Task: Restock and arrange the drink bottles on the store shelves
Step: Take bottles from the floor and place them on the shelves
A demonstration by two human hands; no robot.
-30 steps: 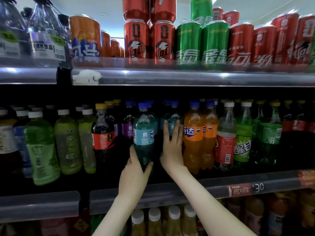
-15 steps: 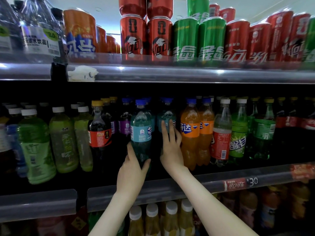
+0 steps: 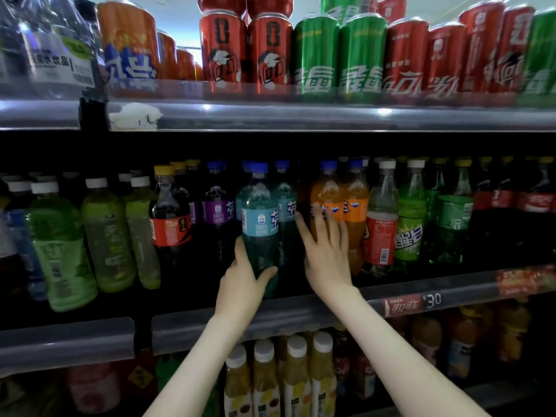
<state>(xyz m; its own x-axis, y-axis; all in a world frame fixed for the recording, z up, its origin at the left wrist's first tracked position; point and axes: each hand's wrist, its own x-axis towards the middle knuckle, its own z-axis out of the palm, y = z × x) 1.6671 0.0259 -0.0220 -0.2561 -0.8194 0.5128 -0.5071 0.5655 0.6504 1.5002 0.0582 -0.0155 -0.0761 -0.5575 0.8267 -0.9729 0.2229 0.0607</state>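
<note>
- Broadly, the middle shelf point(image 3: 301, 314) is looking close to stocked: rows of bottles are standing upright along its whole visible width, several deep, with only a dark gap showing just right of the front teal one.
- Above, the cans point(image 3: 316, 55) are sitting packed side by side and stacked. Below, the yellow juice bottles point(image 3: 264, 380) are lining up in a tidy front row, so neither level seems to be needing attention right now.
- To my eye, what is remaining is fine arranging in the centre, not bulk refilling. No crate or spare stock is showing in view.
- The teal bottle point(image 3: 259, 224) is standing upright at the shelf's front edge, between the purple-labelled bottles point(image 3: 217, 210) and a second teal bottle point(image 3: 287, 206) behind it to the right. Its label is facing partly sideways.
- The orange bottles point(image 3: 355, 212) are standing just right of that gap, labels facing out.
- The left hand point(image 3: 240, 287) is reaching up from below and wrapping the teal bottle's lower body, thumb on the right side and fingers round the left. It is a firm, closed grasp.
- The right hand point(image 3: 328, 257) is extending into the gap, palm facing away and holding nothing.
- Its fingers point(image 3: 331, 230) are lying straight and spread, overlapping the nearest orange bottle's label. Whether they are pressing it, I cannot tell.
</note>
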